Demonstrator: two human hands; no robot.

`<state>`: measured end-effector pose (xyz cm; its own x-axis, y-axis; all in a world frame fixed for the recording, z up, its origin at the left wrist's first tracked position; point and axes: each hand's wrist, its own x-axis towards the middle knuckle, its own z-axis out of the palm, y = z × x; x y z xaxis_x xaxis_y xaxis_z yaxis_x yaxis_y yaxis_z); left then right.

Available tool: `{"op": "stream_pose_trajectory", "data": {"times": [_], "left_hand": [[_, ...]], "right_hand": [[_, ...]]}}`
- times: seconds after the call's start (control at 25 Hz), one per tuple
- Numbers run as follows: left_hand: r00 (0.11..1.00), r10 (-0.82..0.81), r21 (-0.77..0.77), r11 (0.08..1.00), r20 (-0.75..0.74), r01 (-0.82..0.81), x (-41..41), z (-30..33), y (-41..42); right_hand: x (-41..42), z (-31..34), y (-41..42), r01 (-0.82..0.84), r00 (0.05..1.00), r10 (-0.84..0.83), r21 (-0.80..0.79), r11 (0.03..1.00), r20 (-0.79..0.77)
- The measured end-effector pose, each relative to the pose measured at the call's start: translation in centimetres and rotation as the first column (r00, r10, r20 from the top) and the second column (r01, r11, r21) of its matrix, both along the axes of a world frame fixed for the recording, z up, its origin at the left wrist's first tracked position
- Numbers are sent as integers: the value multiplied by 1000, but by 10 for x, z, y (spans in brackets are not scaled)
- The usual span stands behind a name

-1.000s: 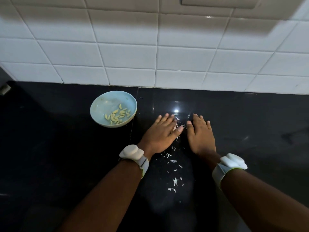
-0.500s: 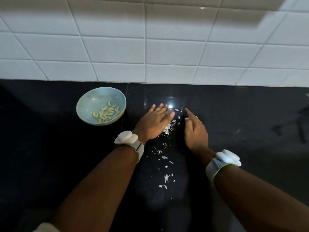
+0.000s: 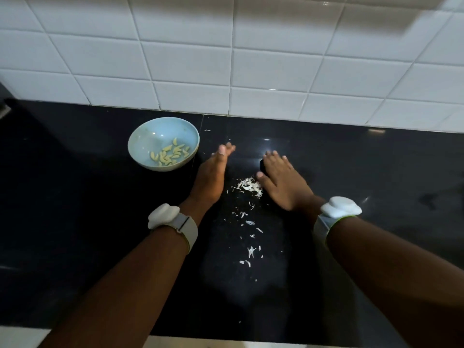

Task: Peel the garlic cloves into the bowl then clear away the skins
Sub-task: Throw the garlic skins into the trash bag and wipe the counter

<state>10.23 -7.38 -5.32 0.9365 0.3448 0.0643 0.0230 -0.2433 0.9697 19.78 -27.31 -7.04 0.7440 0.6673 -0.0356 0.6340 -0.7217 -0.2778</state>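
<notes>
Head view: thin, papery white garlic skins (image 3: 248,185) heaped on the black bench (image 3: 376,172), right of the pale blue bowl (image 3: 140,144). Left hand (image 3: 209,175) edge-on, right hand (image 3: 281,182) flat, fingers straight. Weightless, flyaway; probably best swept together, not pinched.

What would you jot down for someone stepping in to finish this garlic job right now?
Left hand: open, on edge on the black counter, holding nothing.
Right hand: open, palm down beside the heap of skins.
Light blue bowl: left of the hands, holding the peeled cloves.
Done: peeling looks finished; no unpeeled cloves are visible.
Left: a trail of loose skin flakes runs toward the near edge. Gather heap and flakes, then clear them away.
</notes>
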Motion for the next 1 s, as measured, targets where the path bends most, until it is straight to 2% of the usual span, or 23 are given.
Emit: {"op": "stream_pose_trajectory", "data": {"times": [0.04, 0.12, 0.2, 0.24, 0.28, 0.36, 0.4, 0.44, 0.48, 0.52, 0.6, 0.68, 0.8, 0.84, 0.92, 1.0], "left_hand": [[998, 34, 20, 999, -59, -33, 2, 2, 2], [988, 1, 122, 992, -157, 18, 3, 5, -5], [980, -89, 182, 976, -176, 121, -1, 6, -25], [976, -160, 172, 968, -150, 185, -5, 5, -38], [967, -230, 148, 958, -111, 245, -11, 1, -52], [945, -323, 69, 943, -54, 326, -24, -8, -73], [937, -346, 20, 938, -45, 347, -30, -11, -81], [934, -355, -26, 935, -31, 355, -34, -12, -86], [938, -347, -53, 937, -12, 346, -38, -11, -89], [947, -322, -52, 945, 13, 322, -41, -9, -89], [966, -237, -45, 969, 100, 242, -43, -8, -83], [984, -93, -85, 991, 154, 107, -43, -5, -70], [993, 117, -82, 990, 31, -114, -46, 2, -42], [989, 142, -80, 986, -33, -144, -50, 2, -37], [990, 103, -68, 992, -98, -110, -59, 0, -39], [996, 11, -43, 999, -84, -15, -71, -2, -59]], "right_hand": [[-13, 1, -1, -87, 996, 87, -16, 996, 24], [-38, 4, -5, -230, 973, 230, 18, 973, 14], [-59, 10, -10, -323, 934, 344, 189, 927, -92], [-66, 12, -20, -312, 924, 362, 305, 900, -125], [-66, 13, -31, -246, 941, 319, 417, 875, -114], [-57, 16, -51, 35, 996, 15, 555, 831, -86], [-48, 17, -60, 188, 982, -155, 560, 807, -106], [-38, 17, -65, 288, 958, -254, 516, 807, -136], [-29, 16, -67, 319, 947, -270, 414, 853, -174], [-23, 16, -63, 271, 955, -221, 284, 920, -196], [-26, 15, -45, 45, 985, -27, 107, 993, -169], [-48, 15, -22, -186, 973, 196, 90, 978, -119], [-93, 11, 0, -382, 906, 405, 171, 908, -123], [-106, 11, -2, -401, 884, 441, 237, 885, -153], [-117, 12, -18, -319, 880, 428, 413, 853, -206], [-107, 15, -37, -117, 947, 262, 557, 822, -187]]}}
